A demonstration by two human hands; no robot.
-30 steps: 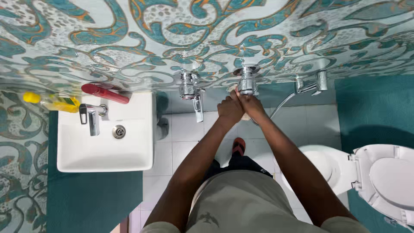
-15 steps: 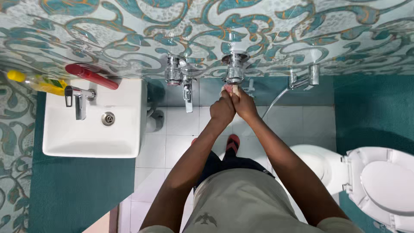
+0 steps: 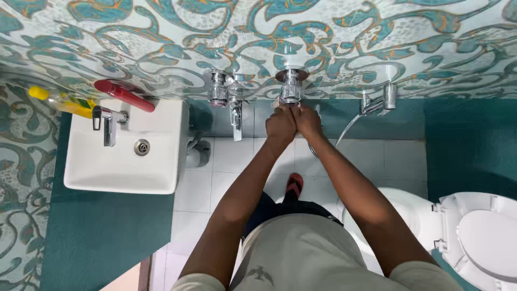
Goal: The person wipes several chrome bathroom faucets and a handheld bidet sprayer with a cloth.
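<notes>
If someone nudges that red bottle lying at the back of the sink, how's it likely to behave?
The red bottle lies on its side along the white sink rim against the wall, so it would probably roll or slide. It looks like smooth plastic, likely slippery if wet. It would likely drop into the basin, not break.

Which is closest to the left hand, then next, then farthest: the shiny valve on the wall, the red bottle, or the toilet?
1. Shiny valve: just above the left hand, on the wall.
2. Red bottle: left, on the sink's back edge.
3. Toilet: far right, lower corner.
</notes>
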